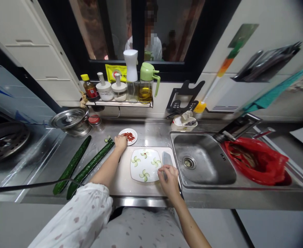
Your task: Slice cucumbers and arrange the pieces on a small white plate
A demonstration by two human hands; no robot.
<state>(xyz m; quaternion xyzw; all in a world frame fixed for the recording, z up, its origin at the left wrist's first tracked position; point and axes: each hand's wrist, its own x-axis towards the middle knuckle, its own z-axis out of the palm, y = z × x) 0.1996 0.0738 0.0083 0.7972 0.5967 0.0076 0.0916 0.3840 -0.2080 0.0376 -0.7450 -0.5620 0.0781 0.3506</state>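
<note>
Seen from the head camera: reaching forward with the left hand [120,142] to the near-left rim of a small white dish [135,138] heaped with red pieces [129,136], just beyond the cutting board [146,189], probably parked there for short trips to the plate. Stretched nearly straight from a spotted sleeve [85,208], with wrist lowered and fingers bunched downward; no telling whether gripping a piece. Arranged on the white plate [145,164], at the middle of the cutting board: four pinwheels of cucumber slices [144,175], spaced apart seemingly for symmetry, with red showing at the heart of the far one. Poised at the plate's right edge with the right hand [169,175], bent at the wrist, loosely curled, with thumb and forefinger close together; impossible to tell whether pinching anything. Lying partly beneath, alongside the plate: a knife [167,158], apparently set aside yet handy, handle toward the body. Kept left of the cutting board, likely to save working room: two cucumbers [75,163].
</note>
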